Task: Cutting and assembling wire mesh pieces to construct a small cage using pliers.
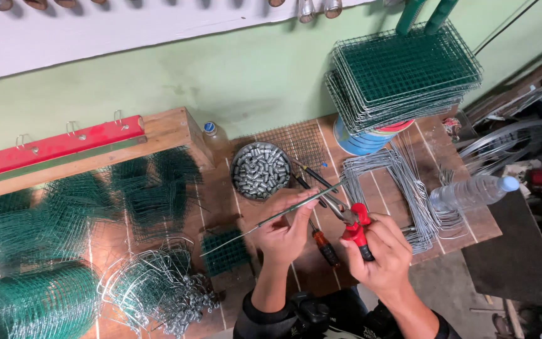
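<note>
1. In the head view, your left hand is clenched on a long thin green-coated wire rod, pinching it between thumb and fingers near its right end.
2. The rod's long axis runs from lower left to upper right: its free end points away to the left, over the small green mesh square, and its gripped end rises towards the pliers.
3. Your right hand is closed round the red-handled metal pliers. Their nose points up and left, towards the rod's end just beyond your left fingertips.
4. Whether the nose already bites the wire, you cannot tell from here; the two meet or nearly meet at that spot.
5. So the rod lies left of the pliers, and your left hand is the nearer one to it along its length.
6. Just beneath your hands a screwdriver with an orange and black handle lies on the brown tiled bench.
7. Farther off sits a round metal bowl of small grey sleeves.
8. To the right lie bent bare-wire rectangular frames and a clear plastic bottle on its side.
9. At the far right stands a stack of green wire-mesh panels.
10. Rolls of green mesh lie near left.
</note>
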